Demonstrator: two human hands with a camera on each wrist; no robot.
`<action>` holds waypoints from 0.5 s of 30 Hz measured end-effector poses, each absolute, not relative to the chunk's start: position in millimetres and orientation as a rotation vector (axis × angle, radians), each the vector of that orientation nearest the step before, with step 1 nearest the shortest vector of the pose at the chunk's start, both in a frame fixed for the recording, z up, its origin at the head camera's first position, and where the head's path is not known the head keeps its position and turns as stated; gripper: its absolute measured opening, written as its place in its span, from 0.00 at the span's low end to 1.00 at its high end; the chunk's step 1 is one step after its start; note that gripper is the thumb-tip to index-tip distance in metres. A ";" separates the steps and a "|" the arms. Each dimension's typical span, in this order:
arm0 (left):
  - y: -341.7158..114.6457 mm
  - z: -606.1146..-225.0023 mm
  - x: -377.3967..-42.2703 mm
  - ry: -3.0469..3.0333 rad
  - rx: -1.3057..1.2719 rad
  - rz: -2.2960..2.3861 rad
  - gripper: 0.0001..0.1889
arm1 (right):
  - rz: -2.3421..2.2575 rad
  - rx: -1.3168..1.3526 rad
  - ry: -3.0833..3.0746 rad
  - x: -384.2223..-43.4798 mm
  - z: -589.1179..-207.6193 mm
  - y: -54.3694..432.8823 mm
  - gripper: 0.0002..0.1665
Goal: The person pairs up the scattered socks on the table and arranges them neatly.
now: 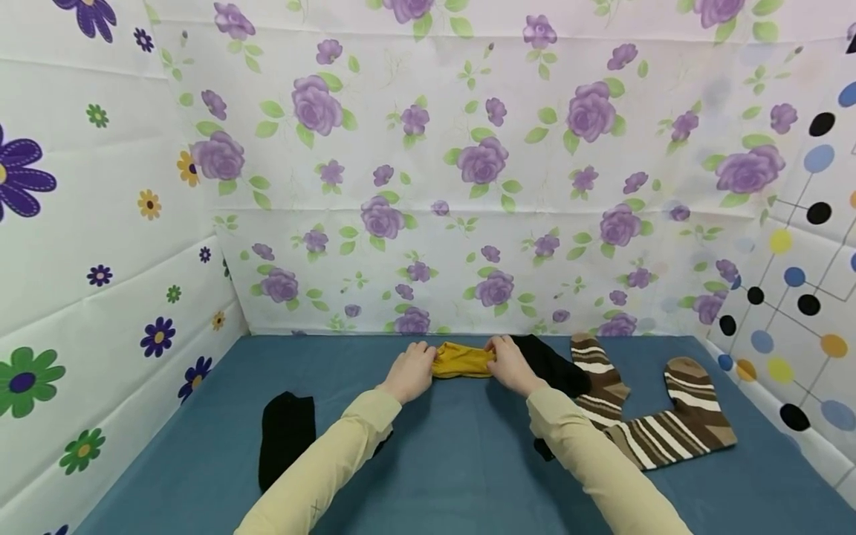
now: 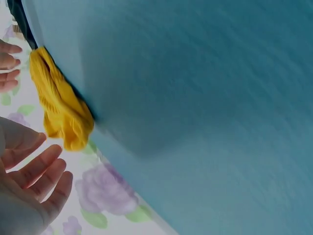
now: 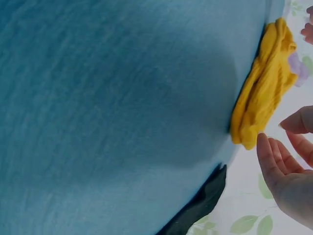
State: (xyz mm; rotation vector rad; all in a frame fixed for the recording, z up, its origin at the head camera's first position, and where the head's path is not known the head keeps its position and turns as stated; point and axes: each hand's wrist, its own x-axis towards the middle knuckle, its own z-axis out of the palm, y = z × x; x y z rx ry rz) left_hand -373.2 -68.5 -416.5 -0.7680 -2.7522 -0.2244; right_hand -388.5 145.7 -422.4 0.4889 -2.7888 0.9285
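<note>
A mustard-yellow sock (image 1: 463,361), folded into a compact bundle, lies at the far edge of the blue table between both hands. At its left end is my left hand (image 1: 409,371); the left wrist view shows the fingers loosely bent and spread, with a small gap to the yellow cloth (image 2: 61,107). My right hand (image 1: 513,365) is at the other end. In the right wrist view its thumb and fingers stand apart, fingertips right by the bundle's end (image 3: 264,83), with nothing between them.
Right of the bundle lies a black sock (image 1: 551,364), partly behind the right hand. Two brown-and-white striped socks (image 1: 695,405) spread farther right. Another black sock (image 1: 287,438) lies on the left, partly covered by the left sleeve. Flowered sheets (image 1: 374,260) wall the table's back.
</note>
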 end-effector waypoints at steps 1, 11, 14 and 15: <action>-71.4 -414.7 -374.2 -2.758 -0.765 -0.220 0.08 | 0.930 0.499 -2.785 -387.9 -420.4 145.2 0.11; -98.5 -396.8 -375.9 -2.818 -0.752 -0.290 0.04 | 0.998 0.583 -2.689 -378.5 -408.3 139.7 0.09; -106.6 -395.1 -374.1 -2.832 -0.736 -0.294 0.04 | 1.026 0.584 -2.679 -374.7 -405.4 138.9 0.09; -109.2 -395.2 -373.5 -2.836 -0.733 -0.297 0.04 | 1.032 0.582 -2.676 -373.6 -404.7 138.5 0.09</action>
